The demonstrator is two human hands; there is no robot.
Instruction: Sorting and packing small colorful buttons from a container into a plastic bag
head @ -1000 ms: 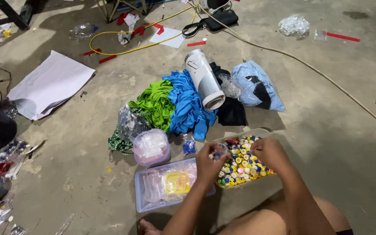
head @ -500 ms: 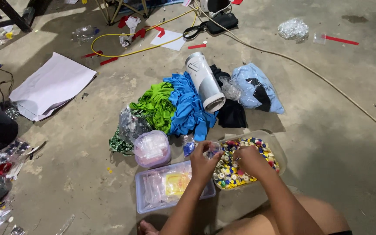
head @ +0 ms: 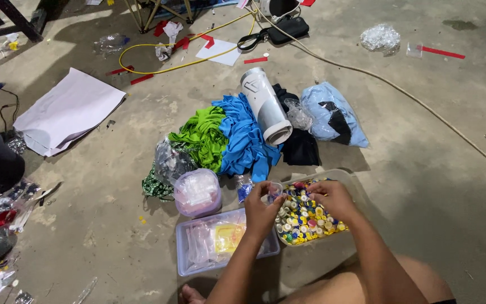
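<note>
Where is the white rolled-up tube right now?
In the head view, the white rolled tube lies upper centre on the concrete floor, between blue cloth and black cloth.

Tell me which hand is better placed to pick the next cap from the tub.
Right, probably. The right hand rests directly on the bottle caps in the clear tub, while the left hand sits at the tub's left edge, apparently pinching something small.
</note>
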